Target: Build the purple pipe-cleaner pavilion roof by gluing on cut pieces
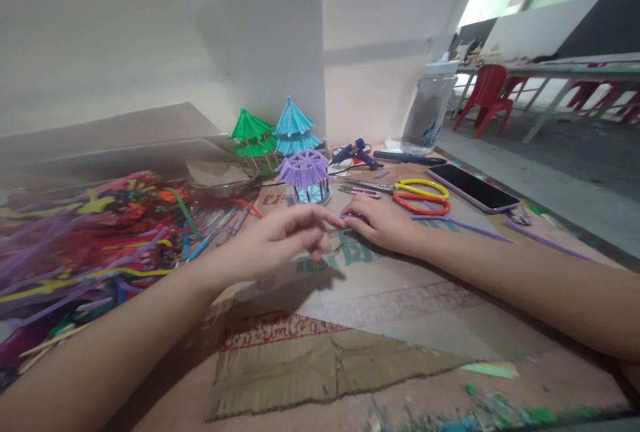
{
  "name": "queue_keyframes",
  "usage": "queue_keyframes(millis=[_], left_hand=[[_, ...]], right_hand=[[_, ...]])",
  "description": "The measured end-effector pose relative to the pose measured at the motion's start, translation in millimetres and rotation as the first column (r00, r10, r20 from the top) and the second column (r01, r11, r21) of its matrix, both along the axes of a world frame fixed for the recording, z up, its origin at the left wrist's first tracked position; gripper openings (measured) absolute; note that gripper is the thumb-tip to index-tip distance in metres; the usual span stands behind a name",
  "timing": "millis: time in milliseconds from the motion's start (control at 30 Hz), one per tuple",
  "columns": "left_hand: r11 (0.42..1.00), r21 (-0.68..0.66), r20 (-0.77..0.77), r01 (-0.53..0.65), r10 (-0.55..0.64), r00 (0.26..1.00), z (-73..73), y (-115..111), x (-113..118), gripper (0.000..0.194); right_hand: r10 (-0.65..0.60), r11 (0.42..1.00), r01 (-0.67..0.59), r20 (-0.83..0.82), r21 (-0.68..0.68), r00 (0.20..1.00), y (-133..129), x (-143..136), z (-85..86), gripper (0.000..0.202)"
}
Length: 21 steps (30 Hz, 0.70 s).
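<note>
My right hand [375, 222] rests on the cardboard [400, 312] with its fingers pinched on a purple pipe cleaner [475, 227], which runs out to the right behind my wrist. My left hand [287, 235] hovers just left of it, index finger stretched to the pinched end, the other fingers loosely bent with nothing visible in them. Whether that fingertip touches the stem is hard to see. Just beyond my hands stands a small purple pavilion model [305, 175] with a ring-shaped open roof. Green [253, 135] and blue [295, 125] pavilion models with pointed roofs stand behind it.
Scissors [420, 195], a phone [473, 187] and a glue gun [357, 154] lie beyond my right hand. A plastic bottle [427, 112] stands at the back. Many coloured pipe cleaners [100, 245] are heaped at left, beside several pens [213, 235].
</note>
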<state>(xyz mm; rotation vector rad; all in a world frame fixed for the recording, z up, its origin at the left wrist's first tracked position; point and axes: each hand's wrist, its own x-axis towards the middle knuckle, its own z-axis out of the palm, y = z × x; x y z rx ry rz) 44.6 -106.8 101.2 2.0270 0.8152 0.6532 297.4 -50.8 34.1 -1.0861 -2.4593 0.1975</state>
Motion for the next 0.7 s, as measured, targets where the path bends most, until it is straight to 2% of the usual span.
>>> queue_keyframes(millis=[67,100,167,233,267,333,433,567,700], left_hand=[[0.981,0.080,-0.175,0.175,-0.159,0.972,10.4,-6,-2,0.025],[0.975,0.121,-0.243,0.186,-0.152,0.958,12.1,-7,-3,0.024],[0.970,0.218,-0.380,0.112,-0.021,0.925,6.9,-2,-5,0.023],[0.928,0.373,-0.482,0.012,0.183,0.857,-6.7,6,-7,0.022],[0.900,0.436,-0.505,-0.004,0.248,0.827,-14.8,10,-6,0.022],[0.863,0.504,-0.527,0.037,0.272,0.805,-29.6,16,-4,0.036],[0.851,0.522,-0.548,0.050,0.290,0.784,-42.7,15,4,0.060],[0.863,0.506,-0.521,0.012,0.294,0.801,-49.1,16,8,0.054],[0.861,0.509,-0.469,-0.014,0.291,0.834,-57.1,30,2,0.038]], right_hand=[[0.001,1.000,-0.001,-0.006,0.002,1.000,0,0,-0.6,0.030],[0.000,1.000,0.000,-0.013,0.004,1.000,1,0,-0.8,0.030],[-0.002,1.000,0.002,-0.027,0.001,1.000,1,0,-1.3,0.030],[-0.011,1.000,0.011,-0.036,0.005,0.999,2,1,-2.2,0.031],[-0.017,1.000,0.017,-0.041,0.008,0.999,3,1,-2.8,0.031],[-0.028,0.999,0.029,-0.056,0.015,0.998,4,2,-4.3,0.031],[-0.022,0.999,0.024,-0.076,0.025,0.997,6,3,-5.9,0.027],[-0.002,1.000,0.004,-0.083,0.025,0.997,6,2,-4.3,0.024],[0.017,1.000,-0.017,-0.050,0.003,0.999,2,1,-1.1,0.026]])
